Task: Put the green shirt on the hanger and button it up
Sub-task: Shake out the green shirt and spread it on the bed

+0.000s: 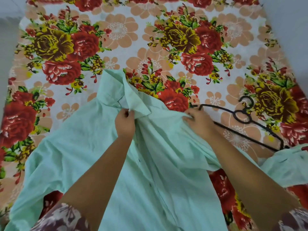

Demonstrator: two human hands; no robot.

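A pale green shirt (80, 147) lies spread across the near half of a floral bed sheet, collar pointing away from me. My left hand (125, 121) pinches the shirt fabric just below the collar. My right hand (199, 121) grips the shirt's right shoulder edge, with its fingers close to the near end of a black hanger (240, 116). The hanger lies flat on the sheet to the right of the collar, hook pointing away. Its far arm end disappears under a green sleeve (288, 165) at the right.
The floral bed sheet (150, 39) covers the whole surface, with grey floor or wall showing at the far left and right edges. Patterned sleeves of my top show at the bottom corners.
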